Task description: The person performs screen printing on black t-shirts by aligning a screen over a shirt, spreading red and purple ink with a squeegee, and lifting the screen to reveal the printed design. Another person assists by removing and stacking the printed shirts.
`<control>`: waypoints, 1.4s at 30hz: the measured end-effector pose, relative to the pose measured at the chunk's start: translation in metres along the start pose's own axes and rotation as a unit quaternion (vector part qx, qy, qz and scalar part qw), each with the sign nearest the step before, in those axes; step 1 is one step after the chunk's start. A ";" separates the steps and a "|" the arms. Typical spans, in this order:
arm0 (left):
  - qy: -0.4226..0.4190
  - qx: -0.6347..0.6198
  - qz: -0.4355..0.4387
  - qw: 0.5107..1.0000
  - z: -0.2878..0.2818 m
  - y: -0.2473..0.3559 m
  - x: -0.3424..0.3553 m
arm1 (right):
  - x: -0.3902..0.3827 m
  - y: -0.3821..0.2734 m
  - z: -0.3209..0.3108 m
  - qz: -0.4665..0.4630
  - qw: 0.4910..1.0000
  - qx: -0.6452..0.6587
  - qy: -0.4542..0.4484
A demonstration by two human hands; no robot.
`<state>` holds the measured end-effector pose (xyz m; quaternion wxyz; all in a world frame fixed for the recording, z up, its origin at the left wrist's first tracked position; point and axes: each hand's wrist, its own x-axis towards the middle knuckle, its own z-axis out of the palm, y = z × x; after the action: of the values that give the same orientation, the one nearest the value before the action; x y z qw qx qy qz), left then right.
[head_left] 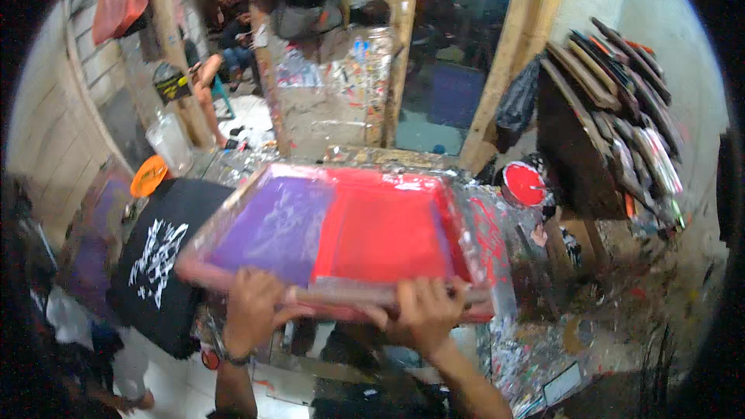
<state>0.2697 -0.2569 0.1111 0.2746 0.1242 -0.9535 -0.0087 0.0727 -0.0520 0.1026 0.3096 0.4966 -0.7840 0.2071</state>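
A screen-printing frame (206, 244) with raised sides lies before me. Its mesh is purple at the left, and bright red ink covers the right part. My left hand (256, 306) is closed over the near side of the frame, left of its middle. Closed over the same side farther right is my right hand (429, 312). A brownish bar (345, 296) runs between the two hands along the near edge; blur hides whether it is a separate tool. Beside the frame at the left lies a black cloth (159, 264) with a white printed design.
A tub of red ink (524, 184) stands behind the frame at the right. Several used frames (613, 101) lean against the right wall. An orange bowl (149, 176) sits at the back left. A phone-like slab (562, 385) lies near right. Another person (239, 35) sits beyond the doorway.
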 end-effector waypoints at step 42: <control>0.250 0.454 -0.417 0.747 -0.193 -0.253 -0.253 | 0.411 0.143 0.041 0.089 0.991 -0.010 -0.098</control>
<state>0.6367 -0.4309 0.1213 0.3832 0.6170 -0.5954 0.3434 -0.1979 -0.2851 0.3544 0.2169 0.4399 -0.8534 0.1766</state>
